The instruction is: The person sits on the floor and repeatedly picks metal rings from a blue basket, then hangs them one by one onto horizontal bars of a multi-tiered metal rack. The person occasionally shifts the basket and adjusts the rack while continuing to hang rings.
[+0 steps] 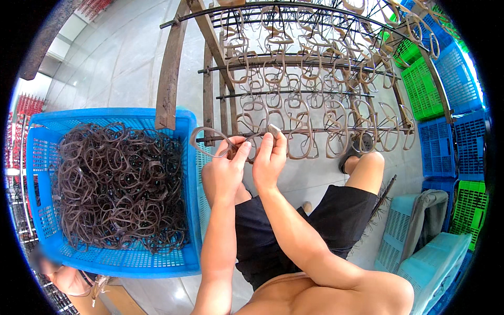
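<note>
Both my hands are raised together in front of the lowest visible bar of a rack. A brown translucent eyeglass frame point(207, 129) is pinched by my left hand point(229, 167), one rim loop sticking out to the left. My right hand point(270, 161) is closed on the other side of it, its fingers hiding much of that part. A small pale piece point(274, 129) shows at the right fingertips; I cannot make out what it is. Just beyond my fingers, similar eyeglass frames point(336, 132) hang in rows on the dark bars point(296, 95).
Left of me, a blue plastic basket point(131, 268) holds a tangled heap of brown eyeglass frames point(118, 184). Wooden posts point(170, 73) carry the bars. Green crates point(422, 89) and blue crates point(459, 79) are stacked at the right, near pale teal baskets point(399, 226). Another person point(71, 278) is partly visible at lower left.
</note>
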The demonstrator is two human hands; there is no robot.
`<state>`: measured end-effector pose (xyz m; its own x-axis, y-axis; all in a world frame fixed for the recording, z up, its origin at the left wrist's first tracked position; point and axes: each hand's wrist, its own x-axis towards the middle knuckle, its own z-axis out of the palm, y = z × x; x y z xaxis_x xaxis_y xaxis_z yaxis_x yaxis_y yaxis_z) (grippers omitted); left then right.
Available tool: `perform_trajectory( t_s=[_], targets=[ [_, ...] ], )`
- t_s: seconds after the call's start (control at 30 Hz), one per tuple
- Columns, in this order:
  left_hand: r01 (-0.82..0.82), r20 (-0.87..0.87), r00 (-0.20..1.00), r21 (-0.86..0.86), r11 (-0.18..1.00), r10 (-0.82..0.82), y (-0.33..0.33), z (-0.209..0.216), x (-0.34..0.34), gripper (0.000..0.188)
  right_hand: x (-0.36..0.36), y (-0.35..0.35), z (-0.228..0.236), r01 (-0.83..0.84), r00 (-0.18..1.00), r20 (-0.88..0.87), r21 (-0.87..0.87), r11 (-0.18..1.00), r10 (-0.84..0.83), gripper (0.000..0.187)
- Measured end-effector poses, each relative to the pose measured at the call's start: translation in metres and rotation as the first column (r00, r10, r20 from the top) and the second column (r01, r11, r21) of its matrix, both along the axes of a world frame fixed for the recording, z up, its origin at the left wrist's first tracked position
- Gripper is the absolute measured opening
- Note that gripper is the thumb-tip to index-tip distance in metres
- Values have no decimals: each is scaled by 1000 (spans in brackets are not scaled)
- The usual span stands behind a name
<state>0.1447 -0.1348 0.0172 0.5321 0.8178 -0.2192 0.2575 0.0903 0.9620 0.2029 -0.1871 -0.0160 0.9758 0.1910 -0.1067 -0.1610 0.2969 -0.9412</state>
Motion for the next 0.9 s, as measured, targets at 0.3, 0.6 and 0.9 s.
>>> perform_trajectory(
  t_s=[0.3,0.6,0.9],
  targets=[
    [0,240,971,-87,996,21,2,-15,-1,15,-9,-4,-7,-96,987,127,7,995,94,28],
    [-12,50,999,83,996,8,2,-18,-4,15,-11,3,-12,-24,982,187,-78,997,39,31],
    [-36,294,942,-392,919,162,6,-17,-5,20,-11,1,8,-55,937,315,-291,955,149,30]
  ],
)
